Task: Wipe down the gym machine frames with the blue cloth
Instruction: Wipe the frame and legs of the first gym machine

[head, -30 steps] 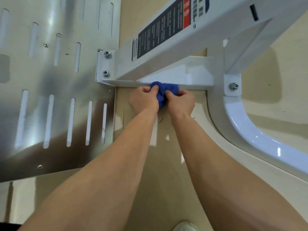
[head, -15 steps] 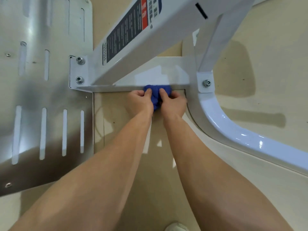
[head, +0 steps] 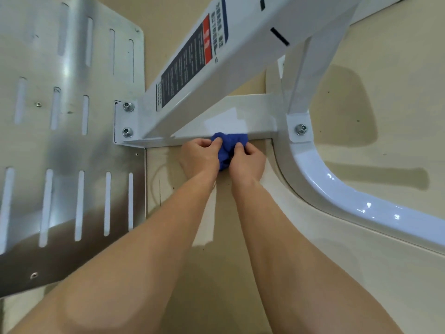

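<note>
A bunched blue cloth lies against the front edge of the white machine frame's low flat base bar. My left hand grips the cloth from the left, fingers curled round it. My right hand grips it from the right, thumb pinching the top. Both hands press the cloth against the bar just above the floor. Most of the cloth is hidden between my hands.
A slanted white beam with a black and red warning label rises over the base bar. A curved white tube sweeps off to the right. A slotted metal footplate fills the left. Bolts fix the joints. Beige floor lies below.
Both hands and the cloth have slid to the right along the base bar, closer to the bolted corner by the curved tube. The grip is unchanged.
</note>
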`<state>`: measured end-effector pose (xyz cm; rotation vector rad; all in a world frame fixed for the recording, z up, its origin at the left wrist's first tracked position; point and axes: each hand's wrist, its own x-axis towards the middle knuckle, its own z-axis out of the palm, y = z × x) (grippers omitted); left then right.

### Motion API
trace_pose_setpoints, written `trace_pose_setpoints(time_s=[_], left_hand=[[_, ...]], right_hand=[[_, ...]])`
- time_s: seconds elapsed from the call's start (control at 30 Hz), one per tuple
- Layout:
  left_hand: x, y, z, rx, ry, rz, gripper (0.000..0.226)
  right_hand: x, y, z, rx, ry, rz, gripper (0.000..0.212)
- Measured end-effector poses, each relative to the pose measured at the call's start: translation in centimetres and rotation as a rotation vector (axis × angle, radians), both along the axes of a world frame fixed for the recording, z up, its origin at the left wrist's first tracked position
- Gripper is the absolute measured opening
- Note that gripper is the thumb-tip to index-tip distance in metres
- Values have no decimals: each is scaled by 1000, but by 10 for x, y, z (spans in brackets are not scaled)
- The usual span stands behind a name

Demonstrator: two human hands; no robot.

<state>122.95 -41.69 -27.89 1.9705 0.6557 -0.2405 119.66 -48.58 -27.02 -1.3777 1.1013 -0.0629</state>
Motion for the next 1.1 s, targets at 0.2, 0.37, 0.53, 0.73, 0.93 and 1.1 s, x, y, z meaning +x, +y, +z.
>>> trace_pose_setpoints(time_s=[0.2,0.37,0.53,0.73,0.93,1.1], left_hand=[[-6,-46,13,-131,46,-64,26],[3,-67,16,-125,79,-267,15],[9,-55,13,-191,127,-380,7],[-15,-18,58,-62,75,-739,14],[-39,-34,127,-27,179,-992,16],[-39,-73,157,351,152,-1542,14]], right_hand=[[-5,-20,11,147,-69,-194,39],[-36,-23,8,206,-145,-171,58],[-42,-35,14,183,-157,-76,54],[-59,-41,51,23,-56,-101,12],[-80,-83,120,-285,188,-54,12],[-104,-126,169,-405,159,-5,14]])
